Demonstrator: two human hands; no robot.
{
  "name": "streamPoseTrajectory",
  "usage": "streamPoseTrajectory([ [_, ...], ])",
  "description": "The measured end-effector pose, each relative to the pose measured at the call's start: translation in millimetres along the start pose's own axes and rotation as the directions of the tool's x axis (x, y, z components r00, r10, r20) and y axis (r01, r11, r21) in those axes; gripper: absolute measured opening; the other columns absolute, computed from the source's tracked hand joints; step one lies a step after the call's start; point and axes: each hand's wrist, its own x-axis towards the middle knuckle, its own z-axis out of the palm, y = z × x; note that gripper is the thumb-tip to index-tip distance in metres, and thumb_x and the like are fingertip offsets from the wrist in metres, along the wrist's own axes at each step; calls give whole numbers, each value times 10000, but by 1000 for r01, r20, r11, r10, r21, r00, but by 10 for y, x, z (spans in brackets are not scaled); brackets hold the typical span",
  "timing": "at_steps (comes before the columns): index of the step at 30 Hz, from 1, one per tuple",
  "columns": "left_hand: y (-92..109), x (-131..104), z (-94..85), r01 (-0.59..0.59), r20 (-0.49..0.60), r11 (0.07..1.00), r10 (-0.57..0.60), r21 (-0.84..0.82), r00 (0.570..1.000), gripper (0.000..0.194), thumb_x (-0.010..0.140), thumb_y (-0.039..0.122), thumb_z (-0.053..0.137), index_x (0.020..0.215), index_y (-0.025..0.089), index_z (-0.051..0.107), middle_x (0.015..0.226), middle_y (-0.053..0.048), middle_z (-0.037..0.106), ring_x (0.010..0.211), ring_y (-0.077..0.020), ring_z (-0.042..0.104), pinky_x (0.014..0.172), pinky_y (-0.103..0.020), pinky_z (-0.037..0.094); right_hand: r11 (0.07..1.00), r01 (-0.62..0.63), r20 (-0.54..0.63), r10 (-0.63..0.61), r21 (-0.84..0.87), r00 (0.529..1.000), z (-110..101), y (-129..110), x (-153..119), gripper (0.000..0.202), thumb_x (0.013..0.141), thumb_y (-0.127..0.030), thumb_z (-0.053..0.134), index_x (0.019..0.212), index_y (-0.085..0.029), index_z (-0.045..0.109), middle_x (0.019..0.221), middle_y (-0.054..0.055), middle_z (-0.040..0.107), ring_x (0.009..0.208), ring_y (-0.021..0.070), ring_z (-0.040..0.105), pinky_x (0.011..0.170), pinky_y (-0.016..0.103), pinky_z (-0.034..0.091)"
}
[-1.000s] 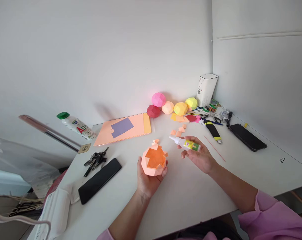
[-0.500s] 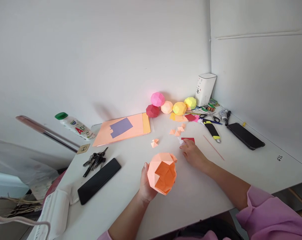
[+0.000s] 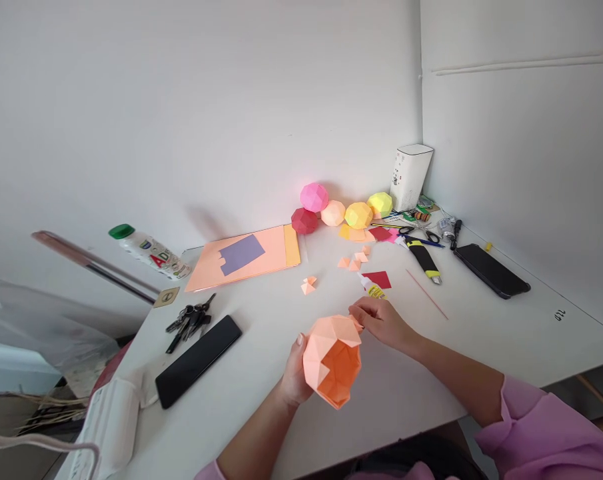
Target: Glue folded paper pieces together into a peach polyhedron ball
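A hollow peach paper ball [image 3: 326, 338] with flat facets is held in my left hand [image 3: 296, 377], thumb on its near left side. Its open side faces me and shows a darker orange inside. At the ball's far right edge, my right hand [image 3: 384, 325] pinches a small peach paper piece [image 3: 357, 323]; whether this is joined to the ball I cannot tell. Just beyond my right hand lies a small glue bottle [image 3: 374, 288], beside a red paper square [image 3: 381, 279]. Folded peach paper pieces [image 3: 308, 287] rest on the table farther off.
Finished-looking paper balls [image 3: 358, 215] line the wall. Peach sheets [image 3: 206, 267] lie left, with keys [image 3: 188, 325], a black phone [image 3: 198, 362] and a bottle [image 3: 154, 255] around them. On the right are a utility knife [image 3: 423, 261], scissors [image 3: 421, 231] and another dark phone [image 3: 491, 270].
My right hand has left the glue bottle and come back toward me to the ball's edge. The ball has shifted slightly right and nearer in my left hand.
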Motion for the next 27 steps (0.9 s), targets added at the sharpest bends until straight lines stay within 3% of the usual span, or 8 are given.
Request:
streamPoseTrajectory([
  [5, -13, 3, -6, 24, -8, 1000, -24, 4, 1000, 713, 711, 711, 548, 1068, 109, 684, 958, -171, 700, 991, -375, 613, 834, -448, 460, 920, -310, 207, 264, 238, 942, -21, 8, 17, 489, 802, -592, 554, 572, -166, 481, 564, -18, 491, 455, 64, 347, 430, 221, 241],
  [13, -11, 1, -5, -11, -95, 999, 15, 43, 995, 638, 728, 661, 587, 1037, 116, 706, 929, -148, 713, 980, -348, 619, 835, -418, 459, 828, -480, 247, 420, 290, 873, -17, -7, 33, 396, 690, -458, 704, 533, -172, 479, 543, -29, 493, 485, 81, 432, 424, 216, 304],
  [18, 6, 2, 30, -28, -81, 997, 34, 77, 996, 624, 732, 659, 587, 1040, 129, 709, 933, -141, 712, 975, -340, 617, 826, -408, 462, 806, -506, 265, 438, 308, 859, -23, 20, 40, 399, 649, -434, 743, 521, -174, 468, 518, -39, 478, 468, 75, 418, 414, 213, 286],
  [22, 3, 6, 41, -15, -109, 996, 25, 91, 994, 616, 749, 647, 576, 1050, 123, 697, 948, -145, 705, 972, -335, 615, 820, -407, 463, 839, -435, 186, 394, 326, 900, -20, 59, 53, 369, 632, -427, 759, 547, -168, 512, 513, -46, 488, 465, 70, 406, 440, 218, 291],
  [27, 16, 28, 6, -13, -169, 1000, 17, 27, 985, 609, 761, 647, 550, 1039, 122, 683, 950, -146, 695, 951, -330, 616, 786, -411, 476, 922, -326, 82, 316, 210, 945, -8, 35, 32, 341, 656, -453, 744, 602, -157, 583, 589, -18, 551, 563, 103, 477, 496, 229, 326],
])
